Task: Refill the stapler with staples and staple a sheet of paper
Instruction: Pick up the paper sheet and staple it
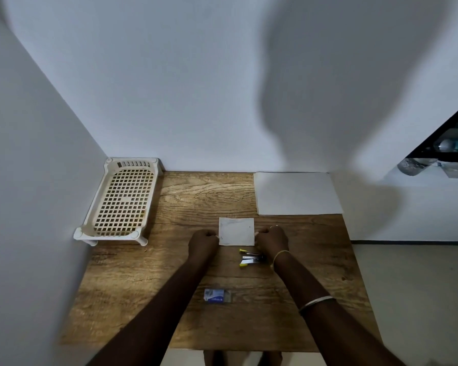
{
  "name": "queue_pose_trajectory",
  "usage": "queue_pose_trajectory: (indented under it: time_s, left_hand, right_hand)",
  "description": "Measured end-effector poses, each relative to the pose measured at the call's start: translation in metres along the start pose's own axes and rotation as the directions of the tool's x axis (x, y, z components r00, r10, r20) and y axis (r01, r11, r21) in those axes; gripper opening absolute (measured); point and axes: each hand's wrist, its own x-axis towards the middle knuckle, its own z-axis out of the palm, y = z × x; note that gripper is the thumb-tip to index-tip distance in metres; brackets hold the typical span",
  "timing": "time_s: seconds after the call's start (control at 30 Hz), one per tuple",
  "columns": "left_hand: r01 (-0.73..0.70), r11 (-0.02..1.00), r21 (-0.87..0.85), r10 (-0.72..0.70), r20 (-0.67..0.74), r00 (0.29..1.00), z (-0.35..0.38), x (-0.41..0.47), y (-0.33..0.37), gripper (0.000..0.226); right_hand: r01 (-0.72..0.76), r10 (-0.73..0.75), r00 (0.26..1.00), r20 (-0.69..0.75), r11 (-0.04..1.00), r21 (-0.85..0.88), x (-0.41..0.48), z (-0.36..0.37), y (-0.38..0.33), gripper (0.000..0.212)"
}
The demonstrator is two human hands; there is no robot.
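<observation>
A small white folded paper (pixel 236 231) lies flat on the wooden table (pixel 169 273). My left hand (pixel 203 241) pinches its left edge and my right hand (pixel 273 240) pinches its right edge. Just below the paper, beside my right wrist, a small yellow and metal stapler (pixel 250 258) lies swung open on the table. A blue staple box (pixel 217 296) sits nearer to me, between my forearms.
A cream perforated plastic rack (pixel 122 202) stands at the table's back left corner against the wall. A stack of white sheets (pixel 296 193) lies at the back right. The table's right edge drops to the floor (pixel 421 299).
</observation>
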Motion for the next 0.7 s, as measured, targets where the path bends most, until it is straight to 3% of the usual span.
queue_pose_trajectory:
  time_s: [0.13,0.3,0.47,0.6,0.7]
  left_hand:
    - [0.004,1.000,-0.014,-0.004,0.009,1.000,0.003,-0.005,0.003,0.022]
    - [0.013,0.999,-0.047,-0.013,0.000,1.000,0.005,-0.010,0.001,0.023]
    - [0.053,0.996,-0.074,-0.053,0.009,0.999,0.008,-0.013,0.002,0.021]
    - [-0.020,0.994,-0.111,0.014,-0.056,0.998,-0.001,-0.019,0.006,0.019]
    - [-0.084,0.974,-0.209,0.066,-0.090,0.994,-0.012,-0.024,0.014,0.034]
  right_hand:
    - [-0.062,0.060,0.998,0.016,0.991,0.116,0.000,-0.001,-0.001,0.016]
    - [-0.040,0.026,0.995,0.099,0.988,0.151,-0.005,-0.003,0.000,0.008]
    - [-0.027,0.003,0.991,0.132,0.983,0.179,-0.009,-0.008,-0.002,0.014]
    - [-0.017,-0.020,0.988,0.153,0.972,0.235,-0.012,-0.020,-0.010,0.020]
    - [0.025,-0.083,0.981,0.175,0.951,0.308,-0.014,-0.033,-0.020,0.023]
